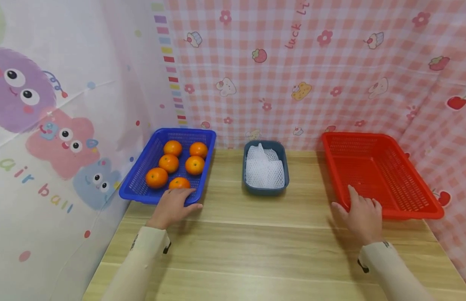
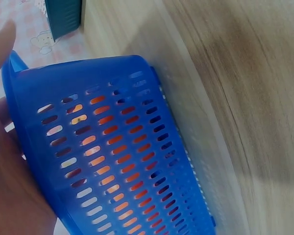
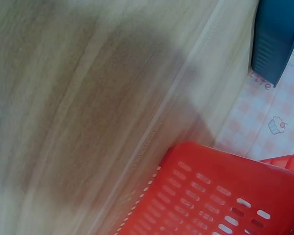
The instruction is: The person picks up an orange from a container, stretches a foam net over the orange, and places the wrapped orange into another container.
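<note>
In the head view, my left hand (image 1: 173, 205) lies over the near rim of a blue basket (image 1: 128, 190), thumb stretched out to the right. Its fingers reach beside the nearest orange (image 1: 179, 183); whether they touch it is hard to tell. Several more oranges (image 1: 156, 178) lie in that basket. From the left wrist, the basket's slotted wall (image 2: 108, 147) shows orange through its holes. My right hand (image 1: 362, 217) is at the near left corner of a red basket (image 1: 417, 214), fingers loosely spread and holding nothing.
Between the two baskets stands a small dark teal container (image 1: 265, 191), holding white foam net sleeves (image 1: 264, 169). All three sit on a wood-grain table (image 1: 255, 251). Patterned cloth (image 1: 278, 75) hangs behind the table and along both sides.
</note>
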{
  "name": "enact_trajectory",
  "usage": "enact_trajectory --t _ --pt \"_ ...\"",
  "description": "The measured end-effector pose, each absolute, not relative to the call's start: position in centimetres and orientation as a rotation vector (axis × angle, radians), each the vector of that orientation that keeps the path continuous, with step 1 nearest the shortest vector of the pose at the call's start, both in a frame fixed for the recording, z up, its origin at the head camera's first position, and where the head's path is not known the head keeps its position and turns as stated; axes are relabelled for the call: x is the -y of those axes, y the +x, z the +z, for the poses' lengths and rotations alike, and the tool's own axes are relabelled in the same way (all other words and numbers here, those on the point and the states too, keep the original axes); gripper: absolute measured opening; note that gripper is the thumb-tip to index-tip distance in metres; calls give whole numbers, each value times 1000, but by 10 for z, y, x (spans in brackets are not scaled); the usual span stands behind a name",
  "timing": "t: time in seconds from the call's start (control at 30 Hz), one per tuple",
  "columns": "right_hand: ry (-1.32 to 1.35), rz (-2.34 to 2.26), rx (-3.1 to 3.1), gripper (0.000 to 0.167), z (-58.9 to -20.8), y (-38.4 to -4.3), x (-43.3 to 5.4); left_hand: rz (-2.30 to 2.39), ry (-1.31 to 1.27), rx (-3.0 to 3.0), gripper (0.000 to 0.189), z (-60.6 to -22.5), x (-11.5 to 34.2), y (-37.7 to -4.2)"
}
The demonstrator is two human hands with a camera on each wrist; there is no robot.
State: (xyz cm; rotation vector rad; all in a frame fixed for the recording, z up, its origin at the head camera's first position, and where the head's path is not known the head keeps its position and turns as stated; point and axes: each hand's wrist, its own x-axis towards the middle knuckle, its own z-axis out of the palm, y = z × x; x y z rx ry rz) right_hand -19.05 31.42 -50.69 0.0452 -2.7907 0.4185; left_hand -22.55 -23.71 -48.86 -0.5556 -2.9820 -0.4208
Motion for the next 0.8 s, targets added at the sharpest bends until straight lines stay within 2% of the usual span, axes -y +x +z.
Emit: enact_trajectory --t 0.1,0.2,0.4,0.57,0.8 --pt "74 406 2747 59 -508 -189 -314 -398 -544 2985 68 -490 237 -225" --pt "95 409 2729 49 -509 -188 -314 -371 -537 2993 71 -490 237 -224" --pt "86 406 2738 51 -511 -189 -316 -348 -539 2987 67 -487 235 -225" --pt "91 404 2733 51 -510 -189 -316 -514 -495 3010 58 -483 236 -228" --pt "94 402 2739 50 -511 -189 -317 -690 -443 2984 63 -472 251 -240"
